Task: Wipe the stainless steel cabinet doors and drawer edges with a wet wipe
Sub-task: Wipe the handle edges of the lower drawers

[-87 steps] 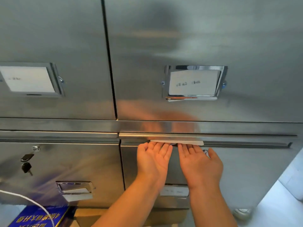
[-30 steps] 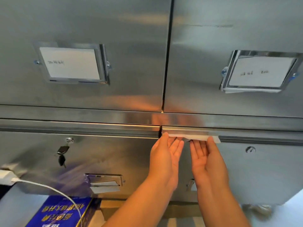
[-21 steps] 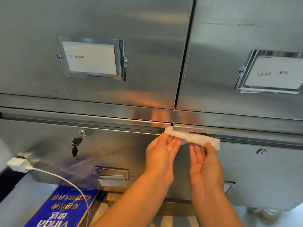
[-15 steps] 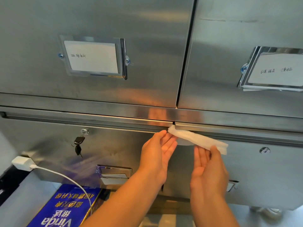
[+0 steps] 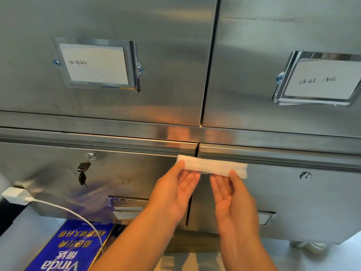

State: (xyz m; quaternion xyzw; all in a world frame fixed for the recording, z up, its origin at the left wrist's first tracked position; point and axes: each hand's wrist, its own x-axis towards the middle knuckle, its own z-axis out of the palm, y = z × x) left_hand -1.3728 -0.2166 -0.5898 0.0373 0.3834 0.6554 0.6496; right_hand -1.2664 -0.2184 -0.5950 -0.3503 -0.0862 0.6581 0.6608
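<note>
A folded white wet wipe (image 5: 211, 166) is stretched level between two bare hands. The left hand (image 5: 173, 194) pinches its left end, and the right hand (image 5: 232, 200) pinches near its right end. The wipe sits just below the steel edge strip (image 5: 273, 153), across the seam between the two lower cabinet doors (image 5: 293, 202).

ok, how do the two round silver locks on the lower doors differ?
The left door's lock holds a black key; the right door's lock is bare. The left door's lock sits left of the white wipe, the right door's lock right of it. Both round, silver.
</note>
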